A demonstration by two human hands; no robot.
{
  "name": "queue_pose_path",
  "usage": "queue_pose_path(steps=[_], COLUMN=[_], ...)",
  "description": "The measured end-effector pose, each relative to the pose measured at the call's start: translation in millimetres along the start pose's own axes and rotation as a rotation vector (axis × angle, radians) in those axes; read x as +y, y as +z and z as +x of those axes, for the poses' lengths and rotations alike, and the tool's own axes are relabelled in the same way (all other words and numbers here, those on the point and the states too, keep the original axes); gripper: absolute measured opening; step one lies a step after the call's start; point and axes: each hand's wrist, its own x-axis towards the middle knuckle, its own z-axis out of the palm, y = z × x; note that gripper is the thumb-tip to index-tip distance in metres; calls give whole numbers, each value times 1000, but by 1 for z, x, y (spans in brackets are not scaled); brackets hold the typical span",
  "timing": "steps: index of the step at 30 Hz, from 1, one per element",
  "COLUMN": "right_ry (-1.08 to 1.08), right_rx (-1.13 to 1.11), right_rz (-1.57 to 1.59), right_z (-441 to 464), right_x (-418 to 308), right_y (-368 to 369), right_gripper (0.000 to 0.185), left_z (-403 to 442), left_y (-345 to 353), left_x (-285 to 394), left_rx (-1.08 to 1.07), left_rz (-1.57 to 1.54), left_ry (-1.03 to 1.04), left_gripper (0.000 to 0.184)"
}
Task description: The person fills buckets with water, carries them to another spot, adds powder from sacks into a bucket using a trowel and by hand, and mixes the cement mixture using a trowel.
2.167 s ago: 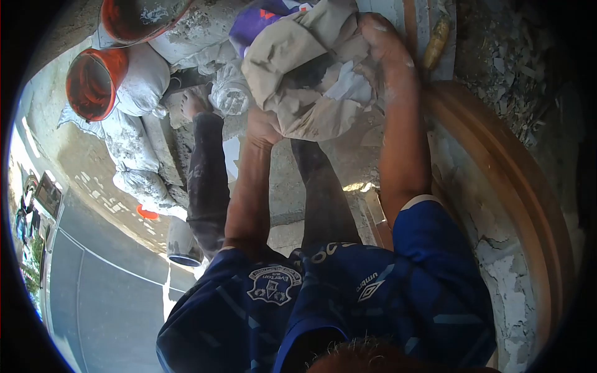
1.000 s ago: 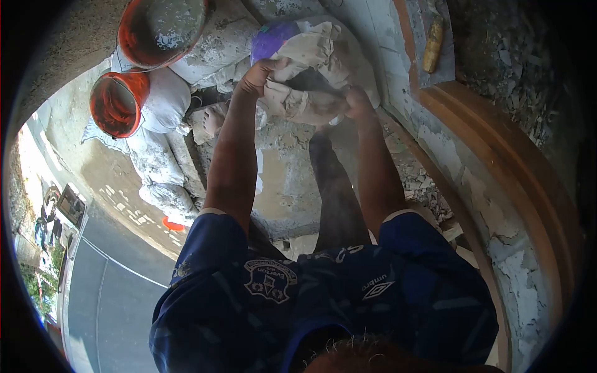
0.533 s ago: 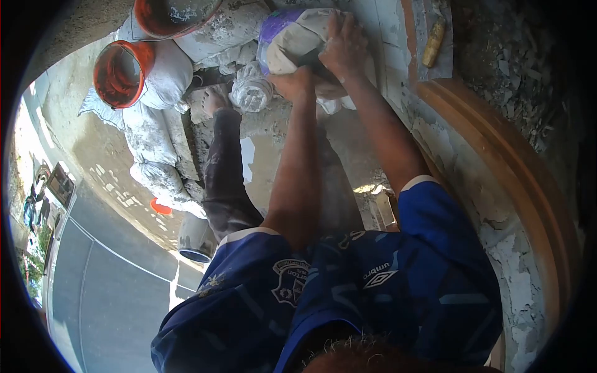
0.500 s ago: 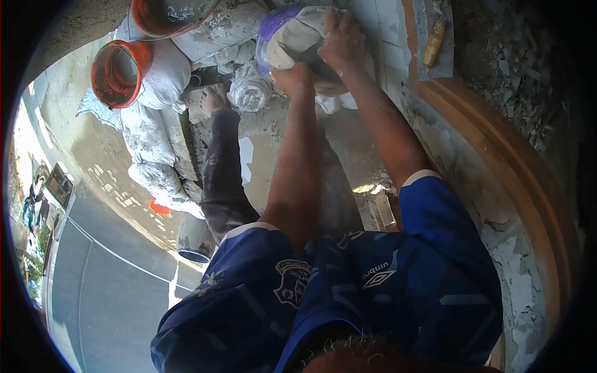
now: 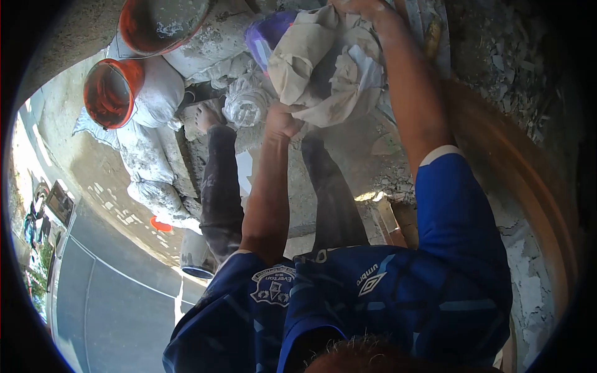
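A beige paper sack [image 5: 305,56], crumpled and folded open at its mouth, stands before me with a purple part on its left side. My left hand [image 5: 285,120] is closed on the near lower edge of the paper. At the top of the view my right hand [image 5: 364,7] grips the sack's far right edge; its fingers are partly cut off by the frame. A white piece [image 5: 367,67] shows inside the folds on the right. Haze hangs around the sack, and its contents cannot be made out.
Two orange buckets [image 5: 113,93] stand at the upper left beside full white sacks [image 5: 149,143]. A rolled white sack [image 5: 245,102] lies near my bare foot [image 5: 207,117]. On the right are a curved brown edge [image 5: 522,161] and rubble [image 5: 516,81]. A grey bucket [image 5: 198,253] sits lower left.
The sack has opened out and its paper has spread toward me. My left hand has come nearer and down; my right hand has moved up and to the right. More haze shows.
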Motion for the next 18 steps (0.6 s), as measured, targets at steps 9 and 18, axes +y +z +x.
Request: queue_pose_path(steps=[9,18], right_ry=[-14,383], right_rx=[201,839], right_rz=[-225,-457], right_z=[29,-138], right_x=[-7,-56], right_y=[22,136], right_gripper=[85,97], left_z=[7,118], left_y=[24,148], left_x=[64,68], left_rx=[119,397], left_rz=[558,2407], left_ry=[-68,185], left_gripper=[60,100])
